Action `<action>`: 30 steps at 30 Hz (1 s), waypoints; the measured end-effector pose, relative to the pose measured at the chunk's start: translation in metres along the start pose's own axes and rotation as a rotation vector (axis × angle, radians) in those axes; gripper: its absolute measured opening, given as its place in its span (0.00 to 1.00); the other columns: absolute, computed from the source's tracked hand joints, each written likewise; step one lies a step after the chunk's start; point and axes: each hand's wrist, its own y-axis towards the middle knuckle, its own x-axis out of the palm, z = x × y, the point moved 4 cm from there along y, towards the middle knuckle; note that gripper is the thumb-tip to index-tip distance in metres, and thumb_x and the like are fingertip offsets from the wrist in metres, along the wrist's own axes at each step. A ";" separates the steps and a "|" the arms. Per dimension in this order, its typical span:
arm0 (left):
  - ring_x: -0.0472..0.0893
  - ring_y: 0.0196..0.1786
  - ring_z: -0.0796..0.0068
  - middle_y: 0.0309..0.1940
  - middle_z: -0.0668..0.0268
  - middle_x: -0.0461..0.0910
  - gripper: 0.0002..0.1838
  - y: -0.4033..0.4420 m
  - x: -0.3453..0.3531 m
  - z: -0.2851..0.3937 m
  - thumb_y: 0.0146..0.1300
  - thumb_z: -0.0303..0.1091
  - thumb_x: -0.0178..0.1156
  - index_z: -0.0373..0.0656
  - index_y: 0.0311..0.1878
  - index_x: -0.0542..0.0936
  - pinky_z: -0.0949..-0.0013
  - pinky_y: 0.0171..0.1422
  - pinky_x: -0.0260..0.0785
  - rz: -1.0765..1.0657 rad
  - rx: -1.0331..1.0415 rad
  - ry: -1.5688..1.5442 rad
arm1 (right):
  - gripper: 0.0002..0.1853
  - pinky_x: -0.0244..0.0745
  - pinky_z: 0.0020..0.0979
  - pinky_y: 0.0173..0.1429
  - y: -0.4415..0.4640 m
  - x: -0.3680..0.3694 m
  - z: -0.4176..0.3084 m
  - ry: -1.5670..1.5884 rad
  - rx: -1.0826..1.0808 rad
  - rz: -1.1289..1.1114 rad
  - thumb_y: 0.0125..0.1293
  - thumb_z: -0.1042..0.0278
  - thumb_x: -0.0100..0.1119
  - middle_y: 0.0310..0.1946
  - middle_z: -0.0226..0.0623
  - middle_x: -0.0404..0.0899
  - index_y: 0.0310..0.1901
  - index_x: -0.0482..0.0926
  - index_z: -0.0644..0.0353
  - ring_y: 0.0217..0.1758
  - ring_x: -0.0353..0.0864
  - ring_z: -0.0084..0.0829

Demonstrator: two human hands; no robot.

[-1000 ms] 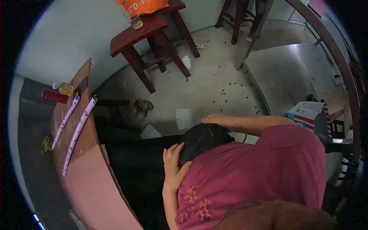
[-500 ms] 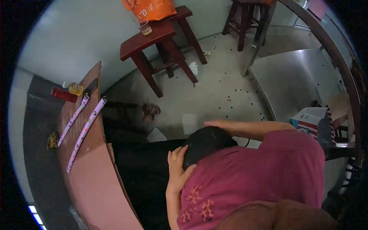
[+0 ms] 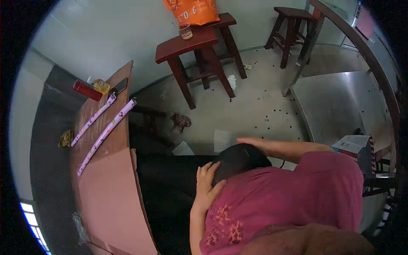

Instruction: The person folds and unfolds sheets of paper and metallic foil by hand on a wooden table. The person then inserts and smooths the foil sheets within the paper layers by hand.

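A black rounded thing with a mesh-like surface [image 3: 240,160] sits against the front of the maroon shirt [image 3: 289,187]; its kind I cannot make out. My left hand [image 3: 207,183] lies on its near left side, fingers apart and flat. Along its far edge rests my right hand [image 3: 251,144], with fingers stretched out and partly hidden behind it. Neither hand grips anything visible. Black trousers [image 3: 170,174] stretch left under the table edge.
On the table [image 3: 106,178] lie two patterned purple rolls [image 3: 106,137], a phone [image 3: 119,86], a red box [image 3: 87,90] and a yellow bottle [image 3: 101,86]. Stools [image 3: 187,43] stand beyond, one with a plastic cup [image 3: 185,32]. A metal railing [image 3: 304,55] is at right.
The view has shifted, so table, stools and body all appear farther right. Both hands keep their places on the black thing.
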 end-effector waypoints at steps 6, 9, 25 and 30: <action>0.63 0.74 0.51 0.66 0.50 0.69 0.31 -0.004 -0.002 0.000 0.65 0.47 0.59 0.43 0.68 0.72 0.49 0.82 0.37 0.024 -0.018 -0.055 | 0.38 0.73 0.42 0.64 -0.001 0.007 -0.001 0.054 0.023 0.009 0.63 0.32 0.61 0.60 0.44 0.78 0.62 0.78 0.58 0.59 0.79 0.39; 0.63 0.74 0.51 0.66 0.51 0.69 0.31 -0.005 -0.002 0.000 0.66 0.48 0.58 0.42 0.68 0.72 0.49 0.82 0.37 0.037 -0.028 -0.082 | 0.38 0.73 0.41 0.64 -0.008 0.015 -0.010 0.007 0.042 0.044 0.63 0.32 0.61 0.60 0.44 0.78 0.62 0.78 0.57 0.59 0.79 0.38; 0.66 0.72 0.51 0.64 0.49 0.71 0.31 -0.009 0.000 -0.008 0.63 0.46 0.61 0.42 0.67 0.73 0.49 0.82 0.39 0.080 -0.021 -0.108 | 0.43 0.69 0.45 0.68 0.013 0.003 0.004 -0.028 0.105 -0.052 0.60 0.27 0.59 0.65 0.44 0.74 0.64 0.76 0.58 0.64 0.75 0.42; 0.66 0.72 0.50 0.64 0.49 0.71 0.30 -0.009 -0.001 -0.007 0.62 0.43 0.62 0.41 0.67 0.73 0.48 0.82 0.40 0.080 -0.013 -0.107 | 0.38 0.71 0.39 0.65 0.012 0.002 0.004 -0.008 0.074 0.005 0.64 0.32 0.60 0.61 0.43 0.78 0.62 0.77 0.59 0.59 0.77 0.37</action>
